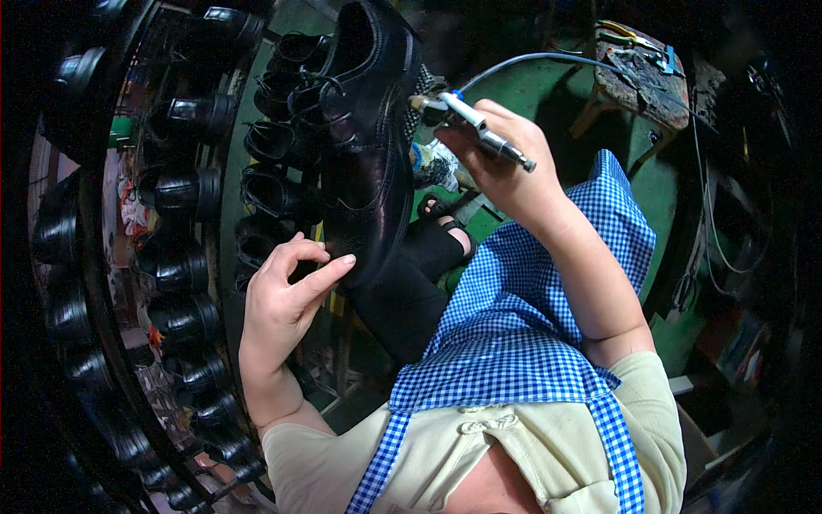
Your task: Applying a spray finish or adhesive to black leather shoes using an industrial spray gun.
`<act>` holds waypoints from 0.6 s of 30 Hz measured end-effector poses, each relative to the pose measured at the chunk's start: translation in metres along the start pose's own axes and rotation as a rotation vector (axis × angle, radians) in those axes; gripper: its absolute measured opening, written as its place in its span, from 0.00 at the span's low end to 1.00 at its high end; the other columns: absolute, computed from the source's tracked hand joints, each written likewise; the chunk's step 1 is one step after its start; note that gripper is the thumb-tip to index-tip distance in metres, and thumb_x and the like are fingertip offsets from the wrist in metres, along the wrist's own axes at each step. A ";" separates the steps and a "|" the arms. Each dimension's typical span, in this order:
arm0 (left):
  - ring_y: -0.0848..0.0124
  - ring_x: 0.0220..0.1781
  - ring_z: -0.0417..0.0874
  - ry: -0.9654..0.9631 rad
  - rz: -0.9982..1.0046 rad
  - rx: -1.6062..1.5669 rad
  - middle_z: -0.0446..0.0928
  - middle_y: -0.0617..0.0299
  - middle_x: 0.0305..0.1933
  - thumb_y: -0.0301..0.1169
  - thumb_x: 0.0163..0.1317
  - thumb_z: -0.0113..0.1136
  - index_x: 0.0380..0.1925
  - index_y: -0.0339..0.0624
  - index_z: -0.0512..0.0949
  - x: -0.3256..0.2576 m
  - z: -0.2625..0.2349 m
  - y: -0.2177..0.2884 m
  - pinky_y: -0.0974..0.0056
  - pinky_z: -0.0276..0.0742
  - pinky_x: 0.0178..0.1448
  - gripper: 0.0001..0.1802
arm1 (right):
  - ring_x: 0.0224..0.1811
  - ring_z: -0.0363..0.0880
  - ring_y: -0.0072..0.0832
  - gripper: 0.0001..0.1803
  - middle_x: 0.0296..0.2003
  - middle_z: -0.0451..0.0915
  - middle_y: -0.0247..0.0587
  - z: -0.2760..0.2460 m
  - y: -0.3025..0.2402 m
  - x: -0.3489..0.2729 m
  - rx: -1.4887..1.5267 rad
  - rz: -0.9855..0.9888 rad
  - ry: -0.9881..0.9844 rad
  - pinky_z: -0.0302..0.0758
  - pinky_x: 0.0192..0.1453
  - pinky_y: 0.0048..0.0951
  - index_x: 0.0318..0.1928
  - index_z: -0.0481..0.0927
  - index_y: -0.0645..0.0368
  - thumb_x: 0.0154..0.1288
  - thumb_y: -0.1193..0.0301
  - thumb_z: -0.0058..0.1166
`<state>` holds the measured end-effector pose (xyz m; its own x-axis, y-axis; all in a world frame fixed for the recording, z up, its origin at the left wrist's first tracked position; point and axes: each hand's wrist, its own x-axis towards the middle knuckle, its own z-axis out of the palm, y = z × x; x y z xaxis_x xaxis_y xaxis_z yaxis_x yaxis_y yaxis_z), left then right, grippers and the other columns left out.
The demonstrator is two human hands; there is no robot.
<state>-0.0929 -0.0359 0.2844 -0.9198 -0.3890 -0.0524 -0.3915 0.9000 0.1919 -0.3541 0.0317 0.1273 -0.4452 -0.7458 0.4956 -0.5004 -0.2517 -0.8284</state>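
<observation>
The left hand [287, 295] grips the heel end of a black shoe [368, 128], thumb and fingers clamped on its edge, so the shoe rises away above the hand. The right hand [505, 163] is closed around an airbrush [475, 128], whose nozzle points at the shoe just to its left; a hose [548, 58] runs off beyond it. More shoes [184, 257] fill racks left of the left hand.
</observation>
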 end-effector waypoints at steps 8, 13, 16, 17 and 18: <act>0.62 0.52 0.80 -0.054 0.174 0.341 0.76 0.63 0.40 0.25 0.49 0.63 0.49 0.59 0.85 0.019 -0.008 0.022 0.45 0.73 0.68 0.25 | 0.25 0.75 0.38 0.10 0.26 0.73 0.43 -0.008 -0.004 -0.015 0.056 -0.018 -0.132 0.70 0.27 0.33 0.34 0.81 0.62 0.65 0.68 0.63; 0.66 0.59 0.78 -0.096 0.233 0.422 0.78 0.66 0.46 0.27 0.54 0.59 0.49 0.61 0.85 0.028 -0.011 0.032 0.46 0.64 0.75 0.22 | 0.25 0.77 0.39 0.10 0.25 0.74 0.43 -0.023 -0.012 -0.027 0.101 -0.024 -0.207 0.71 0.27 0.34 0.30 0.80 0.62 0.61 0.70 0.66; 0.66 0.62 0.77 -0.150 0.254 0.423 0.79 0.67 0.52 0.28 0.56 0.58 0.48 0.58 0.85 0.036 -0.014 0.038 0.47 0.62 0.75 0.19 | 0.29 0.79 0.41 0.09 0.27 0.76 0.43 -0.032 -0.016 -0.035 0.080 -0.018 -0.258 0.75 0.31 0.37 0.32 0.81 0.59 0.60 0.68 0.66; 0.65 0.64 0.77 -0.167 0.258 0.410 0.80 0.68 0.54 0.30 0.57 0.58 0.48 0.59 0.84 0.038 -0.014 0.038 0.46 0.63 0.75 0.18 | 0.32 0.80 0.44 0.10 0.29 0.78 0.44 -0.034 -0.017 -0.038 0.088 -0.017 -0.282 0.77 0.33 0.40 0.33 0.81 0.57 0.61 0.65 0.65; 0.63 0.66 0.77 -0.183 0.264 0.397 0.80 0.69 0.57 0.32 0.58 0.59 0.48 0.60 0.83 0.041 -0.015 0.039 0.44 0.63 0.75 0.17 | 0.32 0.80 0.42 0.09 0.29 0.78 0.42 -0.037 -0.018 -0.040 0.072 -0.042 -0.287 0.78 0.33 0.39 0.34 0.82 0.57 0.60 0.65 0.65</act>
<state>-0.1453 -0.0195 0.3041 -0.9644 -0.1297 -0.2304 -0.0929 0.9821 -0.1639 -0.3544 0.0888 0.1316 -0.1918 -0.8749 0.4447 -0.4553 -0.3221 -0.8300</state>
